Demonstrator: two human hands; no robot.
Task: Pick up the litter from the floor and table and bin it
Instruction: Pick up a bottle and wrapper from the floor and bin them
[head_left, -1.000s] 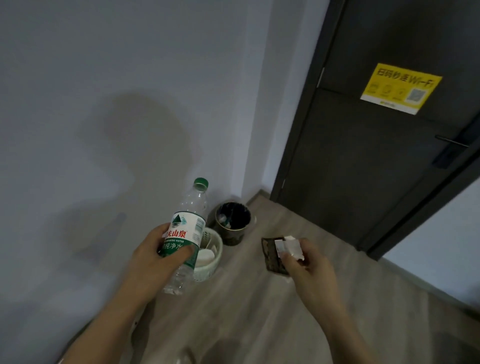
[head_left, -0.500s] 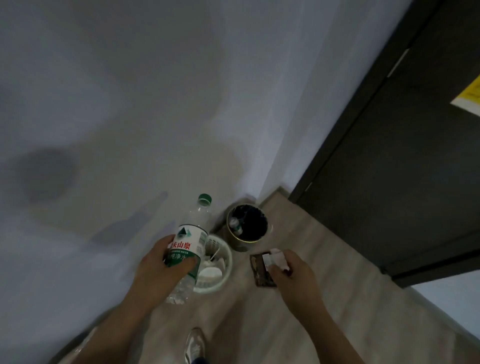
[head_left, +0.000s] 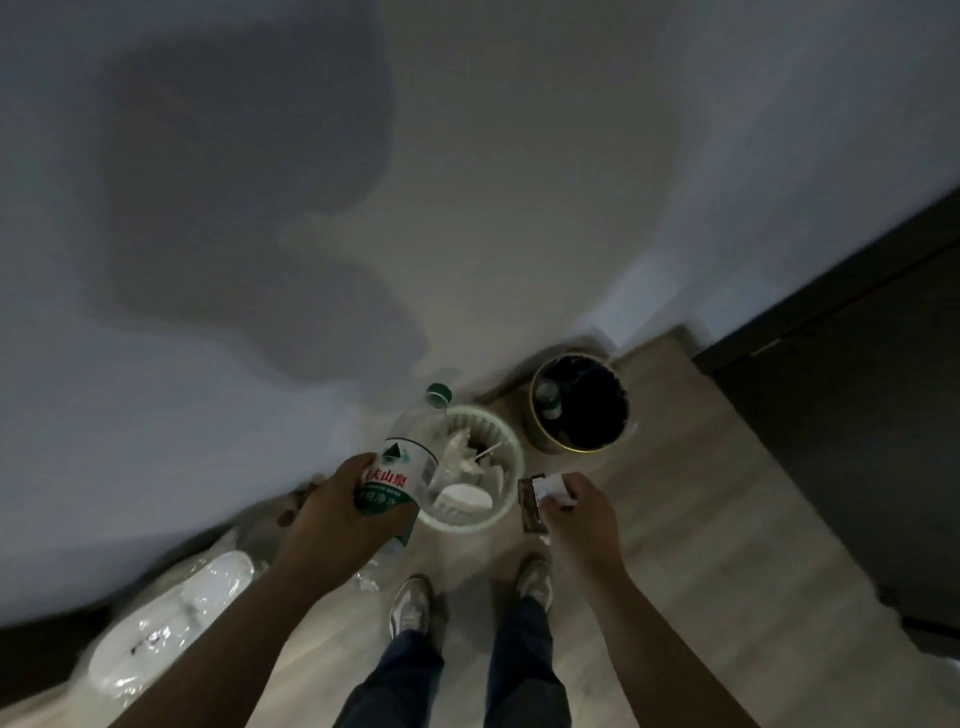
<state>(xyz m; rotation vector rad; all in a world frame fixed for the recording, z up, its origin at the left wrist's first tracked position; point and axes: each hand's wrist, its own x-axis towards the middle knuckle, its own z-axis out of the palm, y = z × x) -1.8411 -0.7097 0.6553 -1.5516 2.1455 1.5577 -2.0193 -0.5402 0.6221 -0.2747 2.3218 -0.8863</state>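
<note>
A grey wall (head_left: 519, 156) meets a wooden floor (head_left: 701, 519) beside a dark door (head_left: 857, 441). By the wall stand a dark bin (head_left: 545, 441) and, just beside it, a pale basket (head_left: 511, 467) holding litter. The left hand (head_left: 332, 525) grasps a water bottle (head_left: 405, 462) over the basket's near edge. The right hand (head_left: 582, 519) pinches a dark wrapper (head_left: 530, 506) and a paper scrap (head_left: 553, 488) just beside the basket.

Bottle (head_left: 410, 457): lower body and part of label covered by left hand (head_left: 337, 525).
Dark packet (head_left: 530, 501): mostly behind right hand (head_left: 582, 519) and white paper (head_left: 553, 488).
Dark bin (head_left: 582, 402): contents too dim to identify.
Plastic bag (head_left: 171, 623): blurred.
Door (head_left: 857, 441): cut by right edge.
</note>
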